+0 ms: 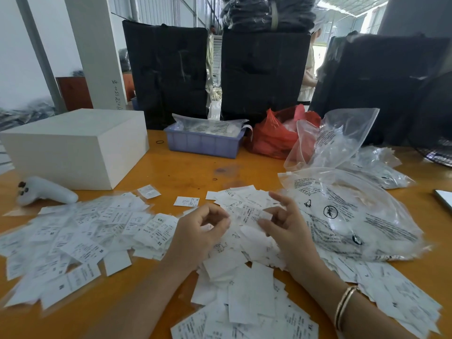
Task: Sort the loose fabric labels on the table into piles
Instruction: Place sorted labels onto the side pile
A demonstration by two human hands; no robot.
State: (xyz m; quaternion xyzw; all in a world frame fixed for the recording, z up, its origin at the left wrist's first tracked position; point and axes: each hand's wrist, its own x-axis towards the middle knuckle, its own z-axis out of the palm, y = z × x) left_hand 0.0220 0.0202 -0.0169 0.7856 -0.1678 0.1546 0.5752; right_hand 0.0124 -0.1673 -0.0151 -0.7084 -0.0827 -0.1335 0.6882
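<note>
Loose white fabric labels with black print cover the orange table (195, 172). A wide spread of labels (85, 228) lies on the left, a heap (244, 253) sits in the middle under my hands, and more labels (391, 294) trail off to the right. My left hand (203, 228) hovers over the middle heap with its fingers curled round a small label. My right hand (281, 221) is beside it, thumb and a bent finger pinching a label (254, 215), with the index finger raised. Two single labels (186, 201) lie apart behind the heaps.
A white box (73, 148) and a white controller (46, 192) sit at the left. A blue tray (203, 143), a red bag (271, 138) and clear plastic bags (347, 216) stand behind and to the right. Black bundles (264, 74) line the far edge.
</note>
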